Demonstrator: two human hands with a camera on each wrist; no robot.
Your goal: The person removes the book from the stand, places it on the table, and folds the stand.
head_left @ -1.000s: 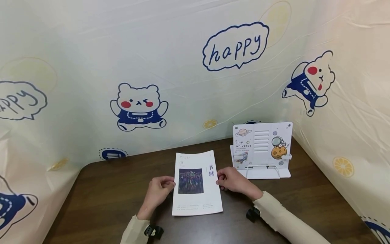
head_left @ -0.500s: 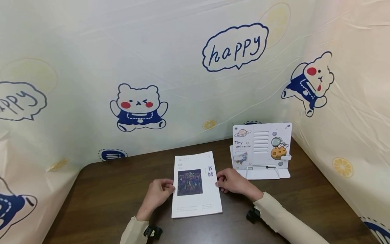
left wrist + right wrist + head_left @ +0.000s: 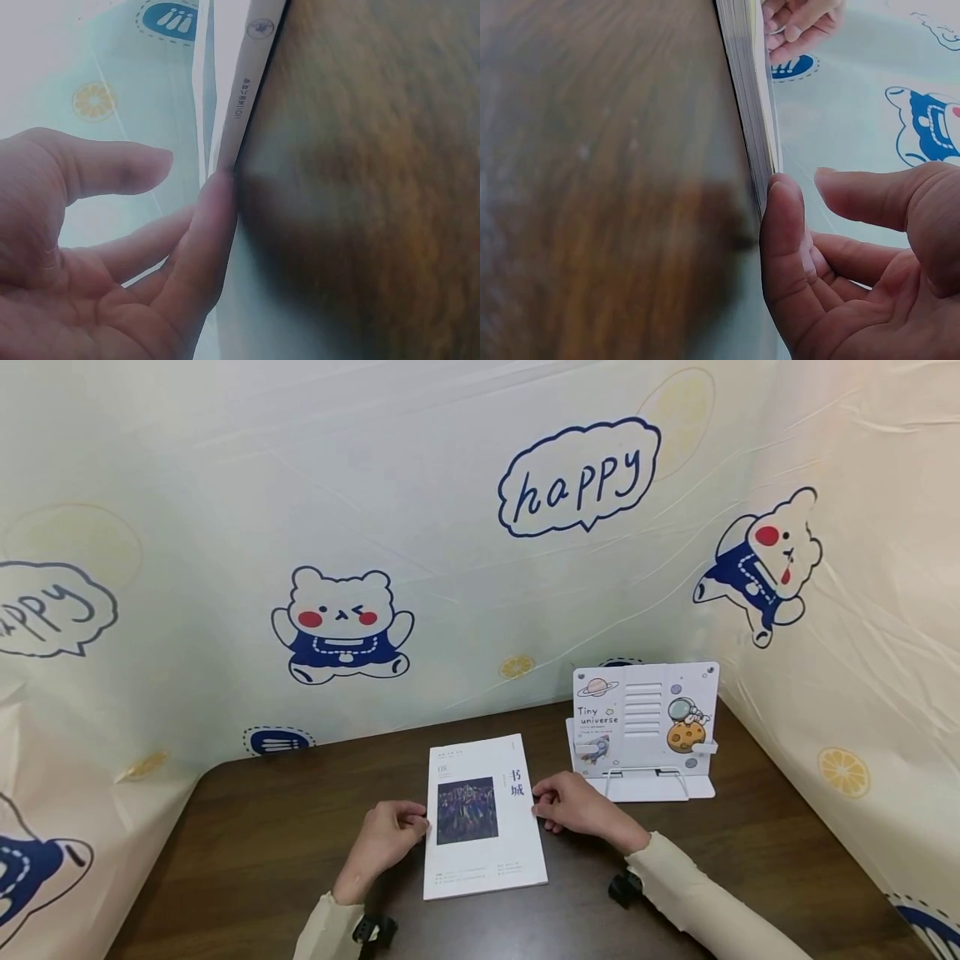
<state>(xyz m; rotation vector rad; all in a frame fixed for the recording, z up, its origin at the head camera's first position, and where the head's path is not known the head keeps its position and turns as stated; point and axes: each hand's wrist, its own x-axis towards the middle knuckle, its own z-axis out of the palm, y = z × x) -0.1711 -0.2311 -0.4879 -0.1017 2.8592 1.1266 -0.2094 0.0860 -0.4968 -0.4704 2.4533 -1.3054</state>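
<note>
A white magazine (image 3: 486, 852) with a dark picture and Chinese characters on its cover lies flat on the table. At its left edge is my left hand (image 3: 384, 842); the left wrist view shows a fingertip touching the printed spine (image 3: 244, 90), the thumb standing apart from it. My right hand (image 3: 579, 810) is at the opposite edge. In the right wrist view one fingertip meets the page edges (image 3: 751, 90), and that thumb too is apart from the magazine. Part of the left hand shows beyond the magazine there.
A white book stand (image 3: 643, 718) printed with "Tiny universe" and an astronaut stands upright behind my right hand. The brown wooden table (image 3: 285, 810) is bordered at the back and sides by a pale curtain (image 3: 450, 568) with bear drawings.
The magazine has come slightly nearer to me, and its bowed cover now lies flat. Both hands have stayed almost where they were at its edges.
</note>
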